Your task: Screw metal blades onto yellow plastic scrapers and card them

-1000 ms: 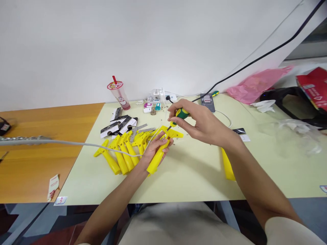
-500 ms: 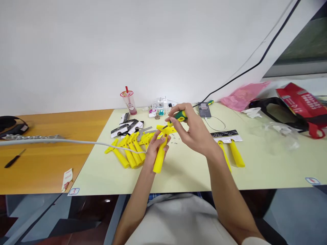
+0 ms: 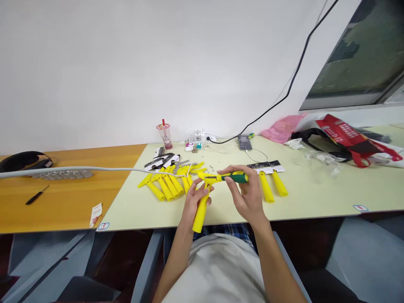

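My left hand (image 3: 192,203) is closed around a yellow T-shaped handle (image 3: 200,215), its crossbar up and its grip slanting down toward me. In my right hand (image 3: 249,198) is a green and yellow screwdriver (image 3: 237,177), lying nearly level. Its metal shank points left along the handle's crossbar; whether the tip sits on a screw I cannot make out. Several more yellow T-shaped handles (image 3: 164,185) lie in a row left of my hands. Small loose metal pieces (image 3: 212,169), which look like screws, are scattered behind the held handle.
Black-and-white packs (image 3: 162,161) lie behind the row. A drink cup (image 3: 166,136) stands near the wall by plugs and a phone (image 3: 245,142). Carded yellow tools (image 3: 273,185) lie right, with a red bag (image 3: 347,134) beyond. A white cable (image 3: 110,169) crosses the left side.
The screwdriver has swung from slanting down to nearly level, and my right hand has moved lower. The held handle sits slightly lower too. The camera view has shifted.
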{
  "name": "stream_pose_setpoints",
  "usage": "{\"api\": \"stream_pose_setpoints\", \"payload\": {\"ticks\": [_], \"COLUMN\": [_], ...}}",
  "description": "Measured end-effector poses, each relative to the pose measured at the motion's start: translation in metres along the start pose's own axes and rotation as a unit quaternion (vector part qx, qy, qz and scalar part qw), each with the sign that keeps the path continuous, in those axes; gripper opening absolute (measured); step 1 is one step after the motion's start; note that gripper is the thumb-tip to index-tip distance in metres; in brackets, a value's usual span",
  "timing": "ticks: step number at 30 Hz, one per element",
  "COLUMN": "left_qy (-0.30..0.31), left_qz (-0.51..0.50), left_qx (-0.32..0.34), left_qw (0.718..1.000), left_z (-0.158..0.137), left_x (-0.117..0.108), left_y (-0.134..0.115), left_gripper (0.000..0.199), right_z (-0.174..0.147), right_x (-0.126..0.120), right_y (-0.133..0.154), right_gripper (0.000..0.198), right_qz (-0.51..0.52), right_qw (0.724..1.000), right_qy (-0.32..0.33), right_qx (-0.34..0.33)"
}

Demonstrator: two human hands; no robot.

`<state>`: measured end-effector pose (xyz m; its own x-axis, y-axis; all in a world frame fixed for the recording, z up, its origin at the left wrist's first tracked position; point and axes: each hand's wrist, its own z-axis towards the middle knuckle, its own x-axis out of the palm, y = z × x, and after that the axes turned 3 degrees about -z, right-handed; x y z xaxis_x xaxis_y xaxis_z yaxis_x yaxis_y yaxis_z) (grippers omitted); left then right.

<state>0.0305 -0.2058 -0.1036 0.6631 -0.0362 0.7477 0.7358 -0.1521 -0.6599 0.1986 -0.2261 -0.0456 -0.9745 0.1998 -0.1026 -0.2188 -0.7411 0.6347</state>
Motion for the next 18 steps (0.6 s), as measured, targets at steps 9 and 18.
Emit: {"api": "stream_pose_setpoints", "payload": {"ticks": [9,18], "left_qy": [-0.011,0.009], "left_qz": [-0.021,0.039], "left_qx": [-0.056,-0.077], "left_qw": [0.998,0.996], "left_z": [0.012,0.012], "left_x": [-0.009,-0.006], "left_y": [0.026,0.029], "left_gripper": [0.069,0.067], "right_z": [-0.017,-0.024], "right_x": [0.008,0.003], "right_y": [-0.018,-0.04], "right_gripper": [0.038,0.04], "right_qz": [-0.052,-0.088], "right_qw": [0.999,0.991], "right_qy": [0.011,-0.1], "right_qx": [0.003,-0.029]}}
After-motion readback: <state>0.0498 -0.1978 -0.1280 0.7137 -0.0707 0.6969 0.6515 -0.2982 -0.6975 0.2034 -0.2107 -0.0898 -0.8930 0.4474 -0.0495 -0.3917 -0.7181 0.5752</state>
